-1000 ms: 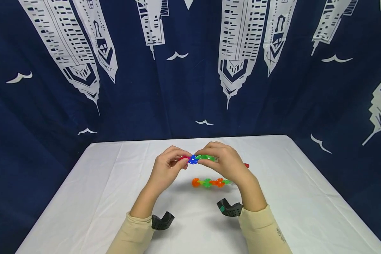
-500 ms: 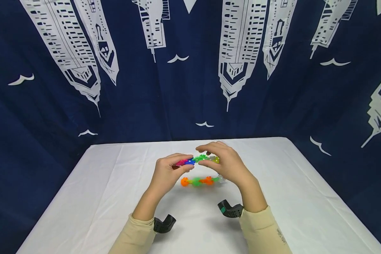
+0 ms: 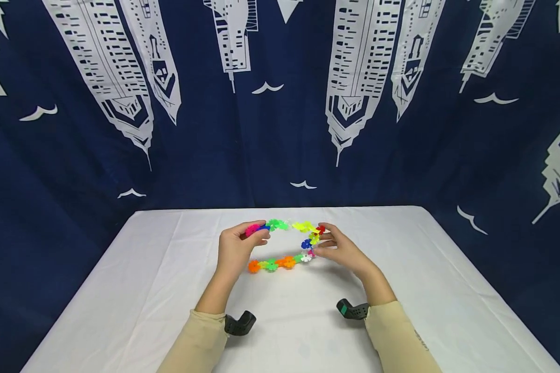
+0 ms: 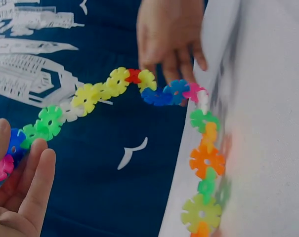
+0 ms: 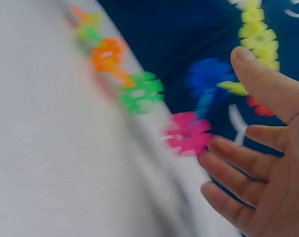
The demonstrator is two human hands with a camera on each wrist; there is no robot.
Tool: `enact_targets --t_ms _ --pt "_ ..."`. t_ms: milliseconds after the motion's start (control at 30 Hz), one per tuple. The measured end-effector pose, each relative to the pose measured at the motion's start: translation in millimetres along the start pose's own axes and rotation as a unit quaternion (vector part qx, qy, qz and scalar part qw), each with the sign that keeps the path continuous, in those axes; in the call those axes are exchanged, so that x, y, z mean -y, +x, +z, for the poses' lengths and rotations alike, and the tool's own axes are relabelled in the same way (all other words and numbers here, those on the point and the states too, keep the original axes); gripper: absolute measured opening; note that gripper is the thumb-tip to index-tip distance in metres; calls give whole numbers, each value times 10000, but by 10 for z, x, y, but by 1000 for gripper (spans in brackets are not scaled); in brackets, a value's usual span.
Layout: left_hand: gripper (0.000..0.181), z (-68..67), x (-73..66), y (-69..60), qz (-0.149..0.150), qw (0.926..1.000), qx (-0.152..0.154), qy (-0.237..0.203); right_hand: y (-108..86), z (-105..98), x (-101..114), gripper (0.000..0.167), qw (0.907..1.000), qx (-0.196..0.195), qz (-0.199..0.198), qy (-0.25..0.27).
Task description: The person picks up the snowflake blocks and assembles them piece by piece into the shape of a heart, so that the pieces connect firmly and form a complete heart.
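Note:
A chain of interlocking plastic snowflake discs in many colours makes a bend open to the left. My left hand pinches its raised end, where a pink disc and a blue disc meet. The other end, with an orange disc, lies on the table. My right hand is at the chain's right-hand bend, by the red disc and yellow ones. In the right wrist view its fingers are spread and relaxed, close to a pink disc; whether they touch it I cannot tell.
A white cloth covers the table. Behind it hangs a dark blue curtain printed with white buildings and birds. Each wrist wears a black camera mount, one on the left and one on the right.
My right hand has let go of the chain's green part and moved right and slightly down to the bend. My left hand has shifted a little left, and the chain has spread into view.

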State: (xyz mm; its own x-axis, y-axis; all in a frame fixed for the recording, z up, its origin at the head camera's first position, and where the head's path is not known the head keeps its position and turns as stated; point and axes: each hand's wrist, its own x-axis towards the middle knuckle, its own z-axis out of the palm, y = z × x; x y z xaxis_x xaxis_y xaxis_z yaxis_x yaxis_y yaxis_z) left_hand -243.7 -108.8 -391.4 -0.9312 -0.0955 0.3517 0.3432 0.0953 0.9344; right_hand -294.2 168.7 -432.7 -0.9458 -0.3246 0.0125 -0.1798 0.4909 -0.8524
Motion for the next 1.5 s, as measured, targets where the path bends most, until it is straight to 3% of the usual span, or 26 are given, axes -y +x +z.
enact_targets --t_ms 167,333,433,533,667,833,967,1100,1200,1267,1367,1500 --pt "21 -28 109 65 -542 9971 -303 -437 106 253 -156 88 9997 70 201 71" --pt "24 -87 236 121 -1148 9894 -470 -758 175 332 -195 54 9992 -317 195 128" --pt "24 -141 314 149 -1423 9861 -463 -729 197 309 -197 45 9976 -414 323 452" --pt "21 -187 372 161 -1617 9852 -335 -454 226 273 -199 43 9933 -489 522 911" --pt "19 -239 448 152 -1785 9835 -52 301 287 236 -198 44 9816 -663 933 1526" --pt "22 -281 521 110 -1936 9721 417 1254 376 219 -176 44 9735 -781 1438 1596" --pt "24 -297 540 88 -1954 9559 996 1955 433 202 -159 46 9718 -798 1545 1595" --pt "22 -313 518 64 -1972 9291 1604 2686 456 183 -166 51 9722 -709 1458 1689" --pt "22 -321 490 39 -1909 9097 2132 3008 438 174 -180 51 9777 -578 1315 1533" --pt "22 -324 472 22 -1803 8998 2479 3105 405 171 -187 50 9852 -528 1159 1144" --pt "21 -336 450 3 -1665 8871 2900 3183 316 156 -188 45 9960 -466 759 119" --pt "14 -394 402 -3 -1548 8776 3093 3320 169 141 -194 42 9933 -400 148 -1076"
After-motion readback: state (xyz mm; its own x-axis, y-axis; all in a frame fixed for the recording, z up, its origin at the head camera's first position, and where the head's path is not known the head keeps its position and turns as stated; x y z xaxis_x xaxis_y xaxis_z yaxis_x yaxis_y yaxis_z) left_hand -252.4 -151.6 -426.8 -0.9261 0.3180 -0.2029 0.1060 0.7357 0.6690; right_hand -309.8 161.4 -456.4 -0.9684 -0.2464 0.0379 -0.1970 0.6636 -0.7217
